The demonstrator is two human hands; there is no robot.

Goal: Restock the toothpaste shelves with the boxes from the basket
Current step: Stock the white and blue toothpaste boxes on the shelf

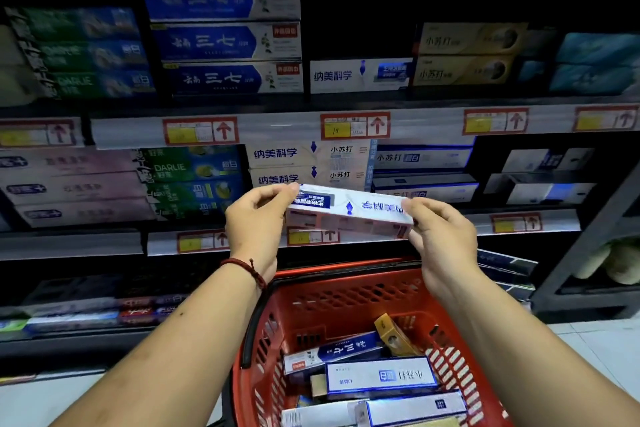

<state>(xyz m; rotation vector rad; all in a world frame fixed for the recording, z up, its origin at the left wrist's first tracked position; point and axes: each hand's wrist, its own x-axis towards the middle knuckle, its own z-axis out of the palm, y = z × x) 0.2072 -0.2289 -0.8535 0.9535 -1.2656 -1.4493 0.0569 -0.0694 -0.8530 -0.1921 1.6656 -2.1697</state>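
Both hands hold one white toothpaste box (349, 210) by its ends: the left hand (254, 218) pinches the left end between thumb and fingers, the right hand (438, 230) grips the right end. The box lies roughly level with its print upside down, held in front of the middle shelf (502, 224) and above the red basket (304, 302). In the basket lie more boxes, among them a blue box (341, 348), a gold box (393, 334) and a white box with blue edging (379, 376). A single matching white box (360, 75) stands on the upper shelf (280, 125).
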